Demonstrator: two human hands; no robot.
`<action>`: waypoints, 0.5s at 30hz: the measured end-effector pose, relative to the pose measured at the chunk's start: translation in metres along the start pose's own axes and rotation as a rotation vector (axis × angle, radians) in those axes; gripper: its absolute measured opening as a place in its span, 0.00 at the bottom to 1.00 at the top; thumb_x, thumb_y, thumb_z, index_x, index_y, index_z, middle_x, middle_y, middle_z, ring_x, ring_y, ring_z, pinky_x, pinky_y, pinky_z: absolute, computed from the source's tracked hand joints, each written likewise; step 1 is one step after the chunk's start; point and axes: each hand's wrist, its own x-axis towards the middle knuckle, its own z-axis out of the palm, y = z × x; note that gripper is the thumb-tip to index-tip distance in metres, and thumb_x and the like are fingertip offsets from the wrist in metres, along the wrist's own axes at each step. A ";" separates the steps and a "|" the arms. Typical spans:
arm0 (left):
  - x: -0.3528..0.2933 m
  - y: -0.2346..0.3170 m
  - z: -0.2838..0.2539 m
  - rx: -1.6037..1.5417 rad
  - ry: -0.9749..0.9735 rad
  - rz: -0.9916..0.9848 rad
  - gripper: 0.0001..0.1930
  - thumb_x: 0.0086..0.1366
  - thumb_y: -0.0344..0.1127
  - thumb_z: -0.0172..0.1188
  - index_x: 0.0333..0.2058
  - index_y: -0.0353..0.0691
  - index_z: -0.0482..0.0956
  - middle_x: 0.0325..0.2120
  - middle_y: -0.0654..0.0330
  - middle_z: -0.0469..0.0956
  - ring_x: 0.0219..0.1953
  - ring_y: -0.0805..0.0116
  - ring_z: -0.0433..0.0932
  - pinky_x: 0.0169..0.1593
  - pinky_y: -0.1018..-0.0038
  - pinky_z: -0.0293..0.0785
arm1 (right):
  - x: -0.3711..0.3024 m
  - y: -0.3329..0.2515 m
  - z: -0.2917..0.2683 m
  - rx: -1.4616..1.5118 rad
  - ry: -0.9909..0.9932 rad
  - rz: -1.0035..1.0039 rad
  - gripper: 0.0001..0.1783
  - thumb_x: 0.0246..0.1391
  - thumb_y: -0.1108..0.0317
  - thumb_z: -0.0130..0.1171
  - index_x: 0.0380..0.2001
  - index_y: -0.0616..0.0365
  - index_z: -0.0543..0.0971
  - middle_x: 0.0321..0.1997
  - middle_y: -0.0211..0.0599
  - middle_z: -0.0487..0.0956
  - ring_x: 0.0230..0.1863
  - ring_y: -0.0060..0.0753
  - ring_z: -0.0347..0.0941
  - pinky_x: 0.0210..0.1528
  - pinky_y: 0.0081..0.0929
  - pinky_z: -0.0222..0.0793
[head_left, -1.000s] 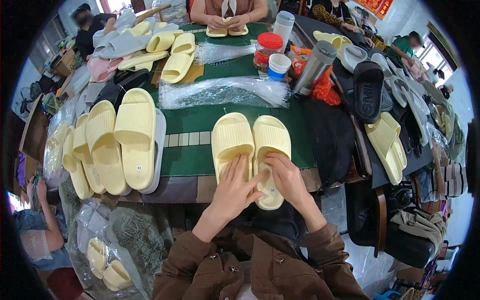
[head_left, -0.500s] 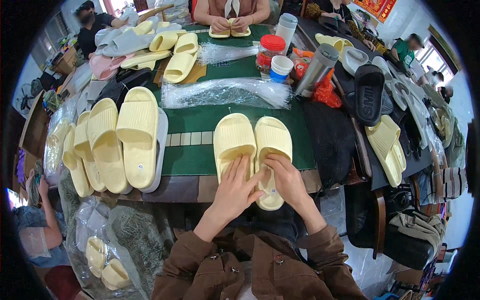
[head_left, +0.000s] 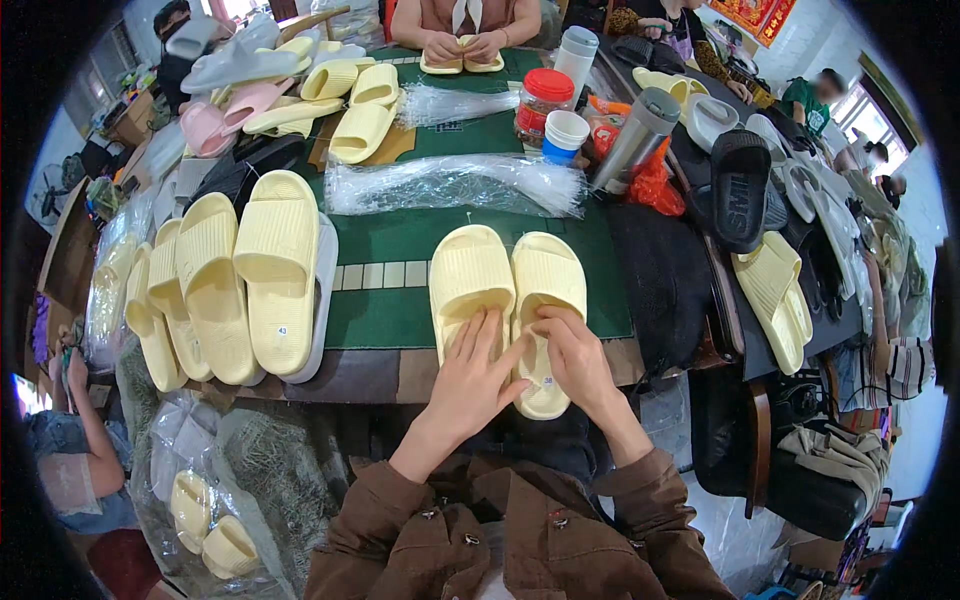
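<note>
A pair of pale yellow slide slippers lies before me at the table's near edge, toes away: the left slipper (head_left: 471,262) and the right slipper (head_left: 549,266), side by side. My left hand (head_left: 466,372) rests on the left one, fingers stretched out to the strap opening, thumb apart and lying over the right one's inner edge. Over the right footbed, my right hand (head_left: 578,365) has its fingers bent and pressed together near the strap's inner side; anything pinched there is hidden. A thin pale strand end (head_left: 468,214) shows just beyond the toes.
Yellow slippers (head_left: 277,285) stand in a row at left. Beyond my pair lies a bundle of clear plastic strands (head_left: 455,188). A red-lidded jar (head_left: 545,103), a white cup (head_left: 565,134) and a steel flask (head_left: 640,138) stand at right. A co-worker's hands (head_left: 463,50) hold slippers opposite.
My hands and the pair stay nearly in place; the right fingers shift slightly. At far left, a grey slipper now appears raised above the heap.
</note>
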 end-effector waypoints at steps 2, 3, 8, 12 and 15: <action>0.000 -0.001 0.001 -0.005 0.014 0.017 0.29 0.55 0.46 0.65 0.54 0.45 0.71 0.59 0.38 0.59 0.61 0.39 0.60 0.63 0.52 0.56 | 0.002 -0.001 0.000 0.009 0.005 -0.007 0.12 0.46 0.84 0.51 0.35 0.64 0.76 0.46 0.48 0.76 0.47 0.53 0.74 0.47 0.40 0.74; 0.000 -0.001 0.001 -0.001 0.012 0.018 0.28 0.55 0.46 0.65 0.54 0.45 0.72 0.59 0.38 0.59 0.61 0.40 0.60 0.63 0.52 0.56 | 0.002 -0.001 0.000 0.014 0.007 -0.010 0.12 0.45 0.84 0.51 0.35 0.64 0.75 0.46 0.48 0.76 0.47 0.53 0.74 0.47 0.40 0.74; 0.000 0.000 0.001 0.006 0.017 0.015 0.26 0.54 0.46 0.65 0.52 0.47 0.74 0.58 0.38 0.60 0.61 0.40 0.60 0.63 0.52 0.56 | 0.003 0.000 -0.001 -0.012 -0.014 -0.027 0.12 0.46 0.83 0.51 0.36 0.63 0.75 0.46 0.47 0.76 0.47 0.53 0.74 0.46 0.41 0.74; 0.001 0.001 0.001 0.004 0.025 0.009 0.24 0.55 0.44 0.65 0.51 0.48 0.75 0.57 0.38 0.61 0.61 0.41 0.60 0.63 0.52 0.57 | 0.003 0.001 0.000 -0.049 -0.018 -0.008 0.14 0.47 0.82 0.51 0.39 0.61 0.74 0.45 0.47 0.76 0.46 0.53 0.74 0.45 0.41 0.74; 0.002 0.002 0.002 -0.031 0.054 -0.026 0.21 0.55 0.41 0.64 0.50 0.49 0.77 0.57 0.40 0.62 0.60 0.41 0.62 0.62 0.53 0.58 | 0.005 0.000 0.003 -0.063 -0.026 -0.010 0.15 0.48 0.81 0.50 0.42 0.61 0.73 0.44 0.46 0.76 0.44 0.54 0.74 0.44 0.41 0.73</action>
